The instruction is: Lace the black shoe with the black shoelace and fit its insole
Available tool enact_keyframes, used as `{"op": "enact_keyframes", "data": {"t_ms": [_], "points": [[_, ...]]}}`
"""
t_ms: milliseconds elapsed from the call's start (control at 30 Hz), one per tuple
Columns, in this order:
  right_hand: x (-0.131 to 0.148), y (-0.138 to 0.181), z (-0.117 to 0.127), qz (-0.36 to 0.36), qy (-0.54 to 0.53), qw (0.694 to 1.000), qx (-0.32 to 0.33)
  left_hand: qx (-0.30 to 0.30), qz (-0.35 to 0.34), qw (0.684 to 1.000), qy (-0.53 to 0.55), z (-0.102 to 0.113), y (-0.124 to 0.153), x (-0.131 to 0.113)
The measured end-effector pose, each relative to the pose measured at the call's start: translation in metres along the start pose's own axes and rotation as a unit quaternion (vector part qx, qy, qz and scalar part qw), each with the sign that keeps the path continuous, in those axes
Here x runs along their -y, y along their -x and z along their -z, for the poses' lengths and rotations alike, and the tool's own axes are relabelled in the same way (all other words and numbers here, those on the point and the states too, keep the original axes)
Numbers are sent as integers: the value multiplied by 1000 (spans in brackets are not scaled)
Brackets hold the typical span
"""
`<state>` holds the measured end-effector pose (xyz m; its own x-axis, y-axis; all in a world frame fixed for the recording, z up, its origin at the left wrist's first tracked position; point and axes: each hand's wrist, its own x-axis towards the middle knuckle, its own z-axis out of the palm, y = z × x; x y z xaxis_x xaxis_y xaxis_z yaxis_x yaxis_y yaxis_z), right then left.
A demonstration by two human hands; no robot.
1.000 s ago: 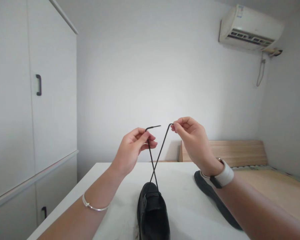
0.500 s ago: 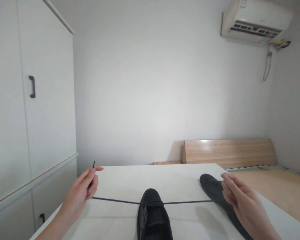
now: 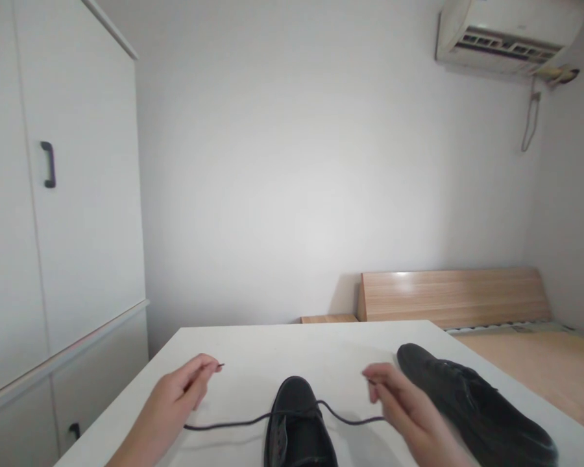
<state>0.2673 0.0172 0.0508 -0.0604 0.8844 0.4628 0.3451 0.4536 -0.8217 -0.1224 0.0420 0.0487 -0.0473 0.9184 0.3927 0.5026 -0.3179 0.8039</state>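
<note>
Left hand (image 3: 185, 387) and right hand (image 3: 400, 397) have drawn nearer each other, slackening the lace (image 3: 228, 425) — each pinches one end, hands apart. Between them, a black shoe (image 3: 299, 429) stands on the white table (image 3: 292, 350) — another shoe (image 3: 472, 397) lies just right.

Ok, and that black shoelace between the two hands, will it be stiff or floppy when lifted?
Probably floppy: the shoelace bends in a loose curve between the black shoe and the right hand. Likely light, as it's just a thin cord. Its tip may be stiffer, since it pokes out straight past the left hand.
</note>
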Motion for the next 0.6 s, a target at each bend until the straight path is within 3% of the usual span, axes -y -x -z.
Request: {"op": "enact_keyframes", "data": {"t_ms": [67,167,367,600], "points": [[8,-10,-25,-45,-38,987,150,81,-38,995,-53,-20,4,-20],[4,-17,-47,-98,-37,963,249,146,-87,983,-63,-47,13,-40],[-11,-7,-48,-1,93,972,214,176,-167,963,-116,-70,31,-35],[-7,-3,-54,67,112,975,181,160,-258,939,-161,-66,38,-31]]}}
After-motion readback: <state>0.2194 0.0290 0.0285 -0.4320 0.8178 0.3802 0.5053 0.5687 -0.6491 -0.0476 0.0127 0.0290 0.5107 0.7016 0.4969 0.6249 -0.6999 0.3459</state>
